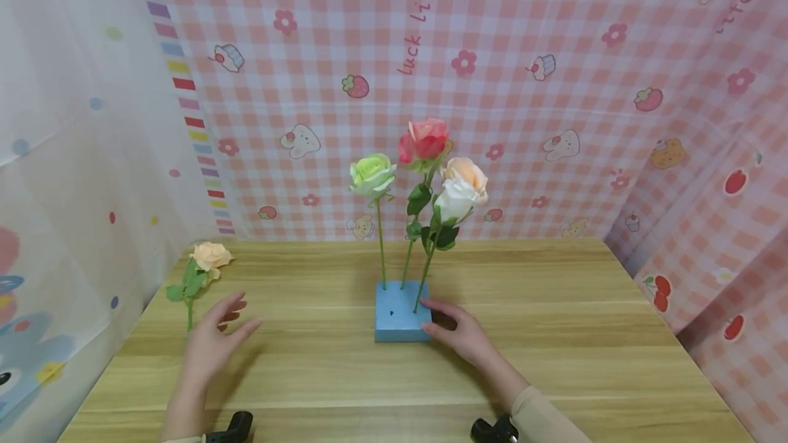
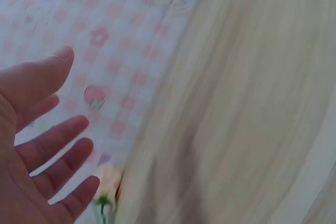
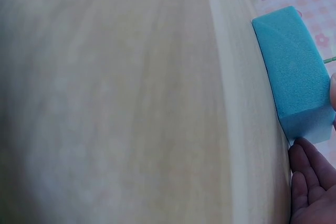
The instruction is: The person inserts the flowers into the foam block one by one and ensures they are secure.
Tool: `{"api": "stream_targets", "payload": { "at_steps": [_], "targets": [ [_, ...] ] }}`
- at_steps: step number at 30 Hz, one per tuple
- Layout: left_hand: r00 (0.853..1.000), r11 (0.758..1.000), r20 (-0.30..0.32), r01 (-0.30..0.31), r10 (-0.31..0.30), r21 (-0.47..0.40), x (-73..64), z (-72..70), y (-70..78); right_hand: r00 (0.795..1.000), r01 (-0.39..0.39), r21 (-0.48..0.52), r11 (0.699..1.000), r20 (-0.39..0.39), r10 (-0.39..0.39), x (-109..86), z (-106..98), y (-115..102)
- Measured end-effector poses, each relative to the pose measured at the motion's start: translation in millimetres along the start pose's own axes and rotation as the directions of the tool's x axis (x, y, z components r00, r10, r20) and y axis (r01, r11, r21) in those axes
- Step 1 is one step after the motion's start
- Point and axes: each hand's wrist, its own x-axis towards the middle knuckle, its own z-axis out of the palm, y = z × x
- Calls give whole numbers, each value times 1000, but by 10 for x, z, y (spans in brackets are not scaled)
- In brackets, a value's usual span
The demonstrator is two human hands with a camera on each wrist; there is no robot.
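A blue foam block (image 1: 403, 320) sits on the table with artificial roses standing in it. These are a green rose (image 1: 372, 176), a pink rose (image 1: 425, 141), a white rose (image 1: 454, 200) and a peach rose (image 1: 466, 176) partly behind the white one; its stem is hidden. A small hole shows in the block's top. My right hand (image 1: 458, 333) touches the block's right side with thumb and fingers spread apart. On the left, my left hand (image 1: 215, 337) hovers with relaxed fingers and holds nothing, beside a loose peach rose (image 1: 211, 256) lying on the table.
The wooden table (image 1: 535, 292) ends at a pink checked cloth (image 1: 523, 108) behind it. A pale patterned curtain (image 1: 92, 176) hangs at the left, and more checked cloth (image 1: 720, 245) hangs at the right.
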Motion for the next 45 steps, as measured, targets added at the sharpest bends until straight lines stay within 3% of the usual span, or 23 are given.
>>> {"api": "stream_targets", "payload": {
  "at_steps": [6, 9, 15, 19, 23, 29, 38, 45],
  "targets": [
    [992, 994, 59, 113, -113, -5, -39, -244, -140, 1000, -1, 2, 1000, 0, 1, -6, -8, -11],
    [980, 984, 91, 177, -176, -8, -60, -336, -220, 1000, -4, 0, 1000, -5, 4, -7, -8, -16],
    [958, 962, 77, 274, -275, 18, -106, -451, -361, 1000, -9, 7, 1000, 0, 9, 1, -7, -18],
    [949, 952, 68, 304, -306, 48, -137, -501, -429, 1000, -8, 11, 1000, 1, 8, 3, -8, -17],
    [945, 950, 106, 304, -310, 67, -151, -554, -506, 1000, -12, 10, 1000, 1, 12, -2, -7, -24],
    [947, 959, 172, 252, -272, 131, -174, -618, -642, 1000, -17, 5, 1000, 5, 16, -14, -2, -40],
    [950, 961, 195, 213, -246, 175, -248, -669, -754, 1000, -7, 7, 1000, 2, 7, -18, 2, -42],
    [944, 952, 215, 197, -249, 235, -193, -696, -778, 1000, -5, 13, 1000, 2, 5, -15, 1, -33]
  ]
}}
